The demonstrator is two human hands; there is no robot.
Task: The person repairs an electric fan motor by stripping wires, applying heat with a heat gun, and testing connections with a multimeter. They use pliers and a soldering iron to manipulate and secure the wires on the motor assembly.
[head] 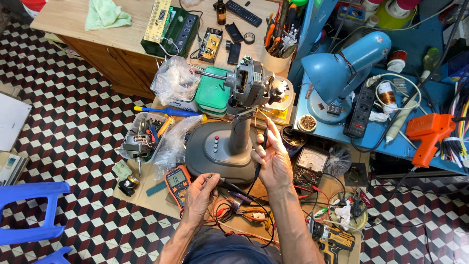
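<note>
The person is testing a grey fan stand (222,146) that is standing on the cardboard-covered surface (146,188), right in front of them. The cover is already off the fan motor (251,83) on top, so its metal parts and thin wires are showing. No blades or cage are on it. It looks like the opening-up part is done and the checking part is going on now. Putting it all back together looks like it is not started yet.

The left hand (199,195) is closing around a thin probe (229,185) with a dark lead. The right hand (273,159) is pinching a black probe (264,142) between thumb and fingers, next to the fan's neck. The two hands are apart.

The probe in the right hand is standing almost straight up, tip toward the motor. The probe in the left hand is lying slanted, running right and toward the person. The motor's long shaft is pointing left, toward a green box (213,92).

An orange meter (177,183) is sitting just left of the left hand. A black dial meter (309,164) is sitting near the right hand.
</note>
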